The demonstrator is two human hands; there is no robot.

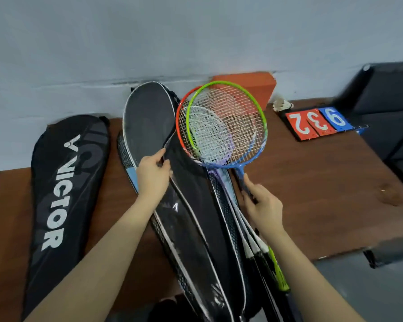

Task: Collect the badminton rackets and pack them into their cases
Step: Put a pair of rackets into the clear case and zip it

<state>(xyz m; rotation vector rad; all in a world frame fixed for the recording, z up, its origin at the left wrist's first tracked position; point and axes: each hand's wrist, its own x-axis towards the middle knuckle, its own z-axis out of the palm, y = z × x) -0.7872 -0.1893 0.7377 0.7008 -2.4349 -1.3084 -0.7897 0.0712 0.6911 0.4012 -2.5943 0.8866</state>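
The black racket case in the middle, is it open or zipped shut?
Open. The left hand lifts the flap of the middle case up, showing its grey lining.

Scoreboard [319, 124], shuttlecock [281, 104], orange block [254, 86]

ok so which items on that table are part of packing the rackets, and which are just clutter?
In the job:
- rackets, shaft gripped by the right hand
- open case, flap edge pinched by the left hand
- VICTOR case, lying closed, untouched

Lying about:
- shuttlecock
- flip scoreboard
- orange block
- black seat
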